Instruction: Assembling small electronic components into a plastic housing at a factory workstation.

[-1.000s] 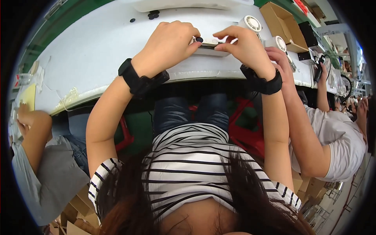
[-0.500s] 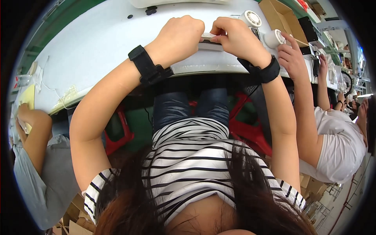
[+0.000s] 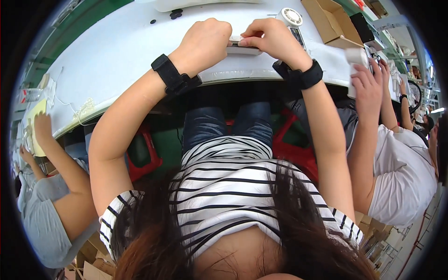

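Note:
Over the white table, close to its front edge, my left hand [image 3: 204, 41] is closed round the left end of a long, narrow white part [image 3: 245, 50]. A dark strip shows along the top of this part. My right hand [image 3: 276, 41] bends over its right side, with thumb and forefinger pinched at the dark strip. Whether a small piece sits in that pinch is hidden. Nearest to my right hand, a white handheld fan [image 3: 291, 17] with a round slotted head lies on the table, a dark panel on its body. My fingers cover much of the white part.
Several small black discs [image 3: 176, 14] lie at the back, near a pale tray [image 3: 205, 3]. At the back right stands an open cardboard box [image 3: 333, 25]. A co-worker's hand [image 3: 368, 86] at the right holds a white fan. Another co-worker's hand [image 3: 43, 128] is at the left.
My hands and the white part have shifted slightly left in view, the grip looking the same. At the right, the co-worker has lifted a white fan off the table. The left co-worker's arm has moved.

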Motion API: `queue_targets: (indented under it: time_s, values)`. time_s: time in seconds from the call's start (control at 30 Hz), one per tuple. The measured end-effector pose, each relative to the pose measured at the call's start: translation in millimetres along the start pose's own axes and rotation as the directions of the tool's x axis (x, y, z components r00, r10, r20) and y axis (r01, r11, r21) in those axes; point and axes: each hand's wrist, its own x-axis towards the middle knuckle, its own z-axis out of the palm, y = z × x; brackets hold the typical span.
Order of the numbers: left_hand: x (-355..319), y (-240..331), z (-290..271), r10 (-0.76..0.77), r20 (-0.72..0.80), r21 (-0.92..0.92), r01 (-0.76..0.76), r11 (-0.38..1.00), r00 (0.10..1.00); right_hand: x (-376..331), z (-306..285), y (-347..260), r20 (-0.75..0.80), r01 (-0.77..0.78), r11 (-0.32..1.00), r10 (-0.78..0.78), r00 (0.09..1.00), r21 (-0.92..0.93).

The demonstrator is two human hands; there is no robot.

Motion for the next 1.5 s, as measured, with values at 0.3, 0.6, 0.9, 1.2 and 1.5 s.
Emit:
queue_targets:
  time_s: [0.3, 0.6, 0.9, 1.2, 1.5]
  values:
    - [-0.5, -0.4, -2.1, -0.003, -0.035, 0.039, 0.004, 0.999, 0.999, -2.5, 20.1, -2.0, -0.177, 0.027, 0.999, -0.023, 0.984, 0.019]
    - [-9.9, -9.7, -3.9, 0.073, -0.084, -0.086, -0.08, 0.993, 0.994, -10.1, 11.5, 4.9, -0.221, 0.225, 0.972, -0.235, 0.947, -0.066]
    - [-34.8, 12.4, -13.5, -0.035, 0.106, 0.187, 0.015, 0.982, 0.994, -42.9, 33.9, -8.9, -0.059, 0.067, 0.987, -0.059, 0.997, 0.145]
    - [-37.0, -10.0, 13.1, 0.21, -0.155, 0.35, -0.145, 0.925, 0.965, -47.4, 57.9, -4.0, -0.33, 0.117, 0.993, -0.108, 0.938, 0.006]
    - [-12.7, -2.0, -6.8, -0.003, 0.179, 0.169, -0.028, 0.985, 0.984, -44.4, 60.0, -7.3, -0.327, 0.005, 0.998, 0.018, 0.945, 0.067]
